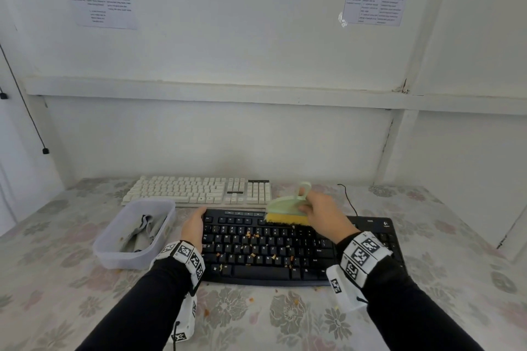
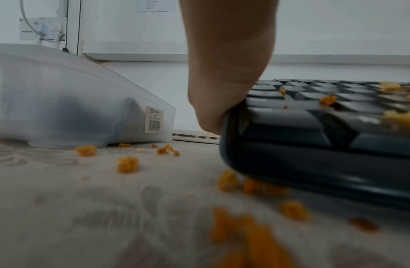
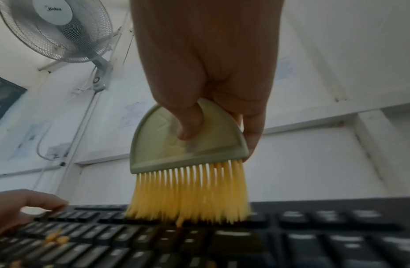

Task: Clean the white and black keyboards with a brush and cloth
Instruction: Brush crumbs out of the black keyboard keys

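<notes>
A black keyboard [image 1: 285,248] lies near me on the flowered table, with orange crumbs [image 1: 252,235] scattered over its keys. My right hand [image 1: 322,214] grips a pale green brush [image 1: 288,205] whose yellow bristles [image 3: 190,197] touch the keyboard's top rows [image 3: 199,235]. My left hand [image 1: 194,226] lies flat along the keyboard's left edge [image 2: 231,137], fingers straight. Behind it lies the white keyboard [image 1: 199,189]. A grey cloth [image 1: 142,232] sits inside a translucent tub.
The translucent plastic tub [image 1: 159,202] stands left of the black keyboard, close to my left hand. Crumbs [image 2: 128,164] lie on the tablecloth in front and to the left. A black cable [image 1: 349,199] runs behind the keyboards. The wall stands close behind.
</notes>
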Motion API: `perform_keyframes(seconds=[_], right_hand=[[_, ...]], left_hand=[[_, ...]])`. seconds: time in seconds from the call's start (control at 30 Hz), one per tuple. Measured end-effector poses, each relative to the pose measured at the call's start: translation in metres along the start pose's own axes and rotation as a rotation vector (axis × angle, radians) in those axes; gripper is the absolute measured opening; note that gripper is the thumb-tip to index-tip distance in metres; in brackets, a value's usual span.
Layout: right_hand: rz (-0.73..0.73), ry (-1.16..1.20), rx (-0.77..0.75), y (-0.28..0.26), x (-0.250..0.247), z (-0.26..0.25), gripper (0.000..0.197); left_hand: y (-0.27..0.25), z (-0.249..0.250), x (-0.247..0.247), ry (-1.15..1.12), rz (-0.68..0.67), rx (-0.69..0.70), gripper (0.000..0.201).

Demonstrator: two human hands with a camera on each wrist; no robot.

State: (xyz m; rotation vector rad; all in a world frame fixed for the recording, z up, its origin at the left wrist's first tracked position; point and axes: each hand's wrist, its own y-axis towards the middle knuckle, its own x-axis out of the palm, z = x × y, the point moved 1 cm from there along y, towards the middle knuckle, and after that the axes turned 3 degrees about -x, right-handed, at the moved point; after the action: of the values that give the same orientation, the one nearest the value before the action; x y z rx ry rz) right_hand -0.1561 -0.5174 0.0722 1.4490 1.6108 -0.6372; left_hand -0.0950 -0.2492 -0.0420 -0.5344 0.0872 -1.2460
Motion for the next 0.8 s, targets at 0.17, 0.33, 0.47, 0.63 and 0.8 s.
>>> perform_keyframes(seconds=[0.17, 0.33, 0.47, 0.63, 0.8], right_hand=[[0.063, -0.145, 0.104, -0.013, -0.028, 0.031, 0.028], [0.114, -0.083, -0.013, -0.004, -0.028, 0.001, 0.033], [0.034, 0.081, -0.098, 0.004, 0.000, -0.042, 0.035], [-0.064, 0.065, -0.127, 0.008, 0.028, -0.051, 0.029], [-0.076, -0.070, -0.001, 0.005, 0.010, -0.025, 0.039]], left_hand=[[-0.001, 0.001, -0.001, -0.027, -0.017, -0.023, 0.042], [-0.001, 0.000, -0.001, -0.059, -0.044, -0.039, 0.042], [0.001, -0.001, -0.001, -0.058, -0.054, -0.054, 0.039], [-0.001, 0.000, -0.001, -0.074, -0.073, -0.076, 0.039], [-0.003, 0.001, -0.001, -0.069, -0.085, -0.091, 0.040]])
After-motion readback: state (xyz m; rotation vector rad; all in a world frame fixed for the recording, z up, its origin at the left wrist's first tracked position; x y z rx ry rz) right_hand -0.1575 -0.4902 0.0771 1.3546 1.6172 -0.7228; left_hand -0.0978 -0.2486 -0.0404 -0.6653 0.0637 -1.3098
